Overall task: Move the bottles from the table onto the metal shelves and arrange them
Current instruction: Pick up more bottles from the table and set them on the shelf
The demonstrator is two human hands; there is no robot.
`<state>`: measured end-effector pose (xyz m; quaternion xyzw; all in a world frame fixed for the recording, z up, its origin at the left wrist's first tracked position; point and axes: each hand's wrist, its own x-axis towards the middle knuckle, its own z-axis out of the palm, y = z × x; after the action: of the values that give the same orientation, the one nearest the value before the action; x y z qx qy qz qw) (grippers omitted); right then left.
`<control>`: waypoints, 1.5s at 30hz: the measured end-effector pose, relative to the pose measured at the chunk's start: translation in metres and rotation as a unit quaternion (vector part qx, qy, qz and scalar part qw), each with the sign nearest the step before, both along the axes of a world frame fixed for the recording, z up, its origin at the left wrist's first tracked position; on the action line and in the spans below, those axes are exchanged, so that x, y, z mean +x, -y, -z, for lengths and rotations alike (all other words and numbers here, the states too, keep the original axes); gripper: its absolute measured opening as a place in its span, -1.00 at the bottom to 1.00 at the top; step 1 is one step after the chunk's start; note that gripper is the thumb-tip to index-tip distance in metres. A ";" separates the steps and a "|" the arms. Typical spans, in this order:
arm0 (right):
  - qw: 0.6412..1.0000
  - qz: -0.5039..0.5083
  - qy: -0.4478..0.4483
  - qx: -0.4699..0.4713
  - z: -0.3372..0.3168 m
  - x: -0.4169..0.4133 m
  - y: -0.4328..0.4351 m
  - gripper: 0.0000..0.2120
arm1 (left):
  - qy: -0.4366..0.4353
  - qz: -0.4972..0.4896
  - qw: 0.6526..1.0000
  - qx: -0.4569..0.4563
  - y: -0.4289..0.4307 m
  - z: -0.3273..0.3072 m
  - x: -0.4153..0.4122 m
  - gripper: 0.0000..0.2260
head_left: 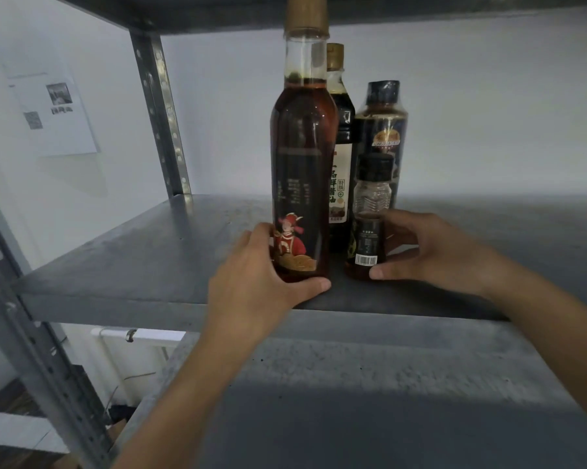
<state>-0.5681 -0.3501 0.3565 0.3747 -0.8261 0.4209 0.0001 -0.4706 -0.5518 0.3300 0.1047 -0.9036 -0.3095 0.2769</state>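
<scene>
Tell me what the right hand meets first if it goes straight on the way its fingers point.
The small black-capped bottle, which the right hand curls round. Beyond it, probably the tall amber bottle.

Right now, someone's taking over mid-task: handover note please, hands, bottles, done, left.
Left hand: grips the base of the tall amber bottle, upright near the shelf front edge.
Right hand: curled round the small black-capped bottle beside it.
Done: four bottles stand on this shelf; soy sauce bottle and dark wrapped bottle are behind.
Left: release both, straighten the group. Table is out of view, so check for more bottles.
</scene>
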 end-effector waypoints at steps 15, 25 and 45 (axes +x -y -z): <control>0.998 0.024 0.035 -0.040 0.012 0.010 0.002 -0.49 | -0.002 0.028 0.999 0.039 -0.002 0.005 -0.002 -0.45; 0.930 0.233 -0.263 0.108 0.065 0.089 -0.044 -0.50 | -0.130 -0.069 0.958 -0.245 -0.057 0.097 0.061 -0.47; 0.628 0.702 0.275 0.192 0.333 0.528 -0.238 -0.41 | 0.172 0.582 0.682 -0.407 -0.335 0.301 0.247 -0.43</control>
<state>-0.0399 -0.1119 0.0231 -0.4602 -0.8630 0.2087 -0.0032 -0.2233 -0.2166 0.0294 -0.5143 -0.8512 0.0135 -0.1039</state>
